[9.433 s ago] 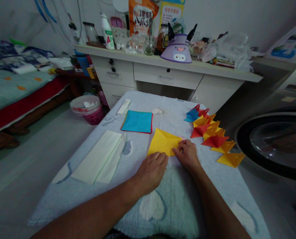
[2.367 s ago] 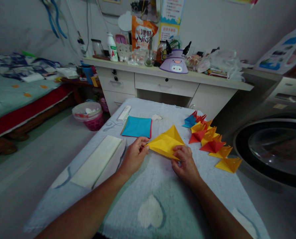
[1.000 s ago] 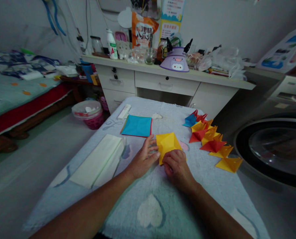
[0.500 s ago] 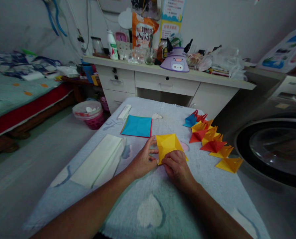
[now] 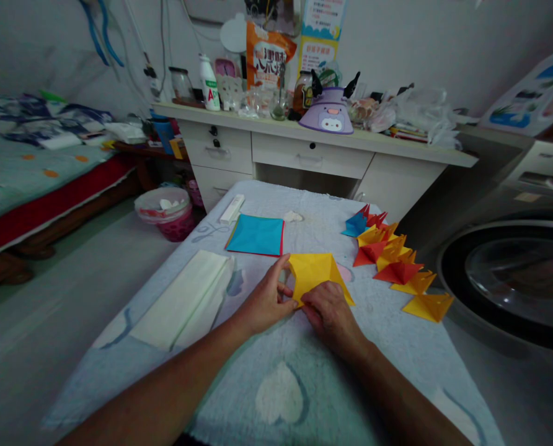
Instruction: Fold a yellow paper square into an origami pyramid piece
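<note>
A yellow sheet of origami paper (image 5: 314, 267) with fold creases lies near the middle of the cloth-covered table. My left hand (image 5: 271, 296) grips its left side, thumb at the near left corner and a fingertip at the far left corner. Over the near edge, my right hand (image 5: 331, 311) has curled fingers pinching the paper; its fingertips are partly hidden. Beyond my left hand is a stack of square paper with a blue sheet (image 5: 256, 235) on top. To the right stand several folded paper pieces in red, yellow and blue, among them a red one (image 5: 398, 272).
A folded pale cloth or paper (image 5: 186, 300) lies left of my arm. Behind it is a small white box (image 5: 232, 209). A cluttered white desk (image 5: 281, 127) borders the table's far end. A washing machine (image 5: 527, 272) stands right, a pink bin (image 5: 167, 214) on the floor left.
The yellow paper has shifted and flexed slightly, its right corner now a little farther right. My left fingers have closed in on its left edge. My right hand stays nearly in place.
</note>
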A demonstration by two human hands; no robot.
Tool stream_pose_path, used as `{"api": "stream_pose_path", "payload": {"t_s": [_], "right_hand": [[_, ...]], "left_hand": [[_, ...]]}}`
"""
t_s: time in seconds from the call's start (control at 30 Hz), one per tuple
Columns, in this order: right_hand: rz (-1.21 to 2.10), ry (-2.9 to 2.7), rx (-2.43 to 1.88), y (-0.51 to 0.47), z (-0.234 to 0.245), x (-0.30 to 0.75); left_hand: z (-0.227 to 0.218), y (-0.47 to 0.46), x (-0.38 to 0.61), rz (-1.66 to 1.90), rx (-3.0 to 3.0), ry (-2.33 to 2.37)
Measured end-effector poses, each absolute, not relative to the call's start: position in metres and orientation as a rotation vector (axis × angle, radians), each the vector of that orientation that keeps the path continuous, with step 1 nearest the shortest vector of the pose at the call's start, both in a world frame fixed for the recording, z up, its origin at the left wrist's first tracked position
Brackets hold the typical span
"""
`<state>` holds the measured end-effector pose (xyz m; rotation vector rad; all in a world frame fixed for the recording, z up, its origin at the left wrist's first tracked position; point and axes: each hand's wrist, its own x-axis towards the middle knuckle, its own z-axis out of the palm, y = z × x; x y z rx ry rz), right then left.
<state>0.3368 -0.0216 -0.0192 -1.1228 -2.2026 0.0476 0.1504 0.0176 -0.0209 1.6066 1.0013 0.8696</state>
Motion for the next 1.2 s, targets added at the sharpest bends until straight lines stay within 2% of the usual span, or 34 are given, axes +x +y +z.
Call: {"api": "stream_pose_path", "payload": {"t_s": [0.37,0.77,1.2], "right_hand": [[0.086,-2.250,-1.217,-0.020,-0.021,0.344],[0.203,-2.279,-1.629,-0.013,-0.006,0.388],[0.207,-2.303,-1.402,-0.011,-0.013,0.390]], "left_hand": [[-0.031,0.019,0.150,0.857,1.816,0.999],[-0.026,0.027,0.144,0.902,1.879,1.047],[-0.020,0.028,0.140,0.901,2.130,1.221]]}}
